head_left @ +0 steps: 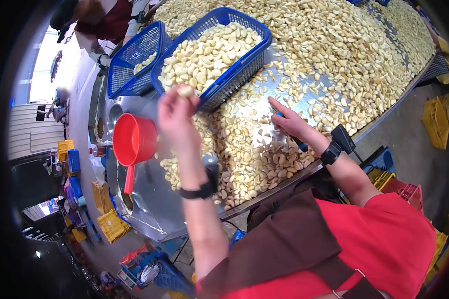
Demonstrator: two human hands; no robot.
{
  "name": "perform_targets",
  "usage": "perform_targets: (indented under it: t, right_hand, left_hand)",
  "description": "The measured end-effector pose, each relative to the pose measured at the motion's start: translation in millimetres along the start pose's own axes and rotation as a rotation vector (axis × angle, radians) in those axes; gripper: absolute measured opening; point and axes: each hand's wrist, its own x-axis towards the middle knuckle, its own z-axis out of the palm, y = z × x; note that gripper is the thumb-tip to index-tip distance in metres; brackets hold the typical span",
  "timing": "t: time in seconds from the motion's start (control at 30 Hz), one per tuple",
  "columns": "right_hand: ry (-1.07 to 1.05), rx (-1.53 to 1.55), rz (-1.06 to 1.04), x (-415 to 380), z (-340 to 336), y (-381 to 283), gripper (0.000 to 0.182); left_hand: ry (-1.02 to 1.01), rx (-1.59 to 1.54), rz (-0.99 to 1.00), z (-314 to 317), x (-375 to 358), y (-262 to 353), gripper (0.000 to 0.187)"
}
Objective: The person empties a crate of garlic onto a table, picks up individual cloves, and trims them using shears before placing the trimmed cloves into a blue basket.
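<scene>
My left hand (174,113), slightly blurred, pinches a pale clove (186,91) that looks like peeled garlic. It is over the near edge of a blue basket (237,74) heaped with similar cloves (212,52). My right hand (293,123) is closed round a blue-handled tool (302,145), its index finger stretched forward; the tool's working end cannot be made out. Below both hands, loose cloves (249,154) lie spread on the metal table (157,212). A red scoop (134,139) with a long handle rests left of my left hand.
A second blue basket (122,74), with a few cloves, stands beside the full one. At the upper left, a co-worker's arm (92,50) reaches near it. A large heap of cloves (334,45) covers the far table. Yellow crates (436,122) stand on the floor.
</scene>
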Motion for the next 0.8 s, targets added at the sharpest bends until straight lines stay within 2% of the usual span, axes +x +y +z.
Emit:
perform_targets:
  t: [0.03,0.07,0.13,0.17,0.2,0.23,0.3,0.33,0.37,0.4,0.43,0.5,0.53,0.57,0.6,0.63,0.7,0.73,0.77,0.8]
  right_hand:
    - [0.034,-0.099,-0.113,0,-4,2,0.057]
    - [0.009,-0.179,-0.131,-9,-12,-12,0.057]
    - [0.045,-0.218,-0.212,-7,-35,1,0.057]
    - [0.083,-0.255,-0.286,-5,-42,6,0.057]
    - [0.067,-0.117,-0.034,-18,-49,-17,0.057]
    - [0.159,-0.182,-0.201,-12,-60,3,0.057]
    - [0.151,-0.241,0.014,-11,-80,-1,0.056]
    - [0.152,-0.243,0.016,-7,-87,3,0.056]
    - [0.216,-0.380,-0.029,-2,-93,9,0.055]
    - [0.283,-0.517,-0.077,3,-97,11,0.054]
    - [0.292,-0.521,-0.080,6,-102,10,0.054]
    - [0.469,-0.995,-0.007,8,-106,-1,0.051]
    - [0.458,-1.041,0.077,9,-105,-5,0.049]
    - [0.462,-1.040,0.073,11,-98,-5,0.049]
    - [0.440,-1.130,0.087,13,-89,-2,0.050]
    - [0.416,-1.220,0.103,14,-79,1,0.050]
    - [0.148,-1.162,0.153,12,-54,-3,0.064]
    - [-0.058,-1.175,0.184,15,-39,1,0.075]
    - [-0.126,-1.123,-0.010,22,-36,39,0.063]
    - [-0.122,-1.126,-0.010,23,-38,39,0.063]
  left_hand:
    - [0.024,0.039,0.050,7,17,10,0.028]
    - [0.020,0.037,0.052,7,25,10,0.028]
    - [0.076,0.751,0.567,4,36,-1,0.032]
    - [0.039,0.686,0.573,1,27,-19,0.028]
    - [-0.025,0.822,0.350,9,5,-26,0.020]
    - [-0.237,0.748,0.348,17,-13,-46,0.012]
    - [-0.476,1.027,0.549,25,-44,-98,0.013]
    - [-0.585,1.161,0.471,25,-57,-121,0.016]
    - [-0.692,1.292,0.391,22,-67,-140,0.020]
    - [-0.691,1.288,0.397,16,-72,-154,0.020]
    - [-0.673,1.269,0.351,11,-77,-166,0.020]
    - [-0.657,1.243,0.313,13,-79,-167,0.021]
    - [-0.663,1.247,0.248,9,-80,-166,0.020]
    - [-0.667,1.253,0.185,7,-80,-164,0.020]
    - [-0.568,1.181,0.174,5,-80,-162,0.020]
    - [-0.569,1.182,0.178,5,-76,-162,0.020]
    - [-0.239,0.283,-0.535,5,-71,-151,0.023]
    - [-0.243,-0.011,-0.662,1,-65,-142,0.029]
    - [-0.148,-0.202,-0.755,3,-64,-131,0.035]
    - [-0.151,-0.206,-0.754,5,-63,-132,0.035]
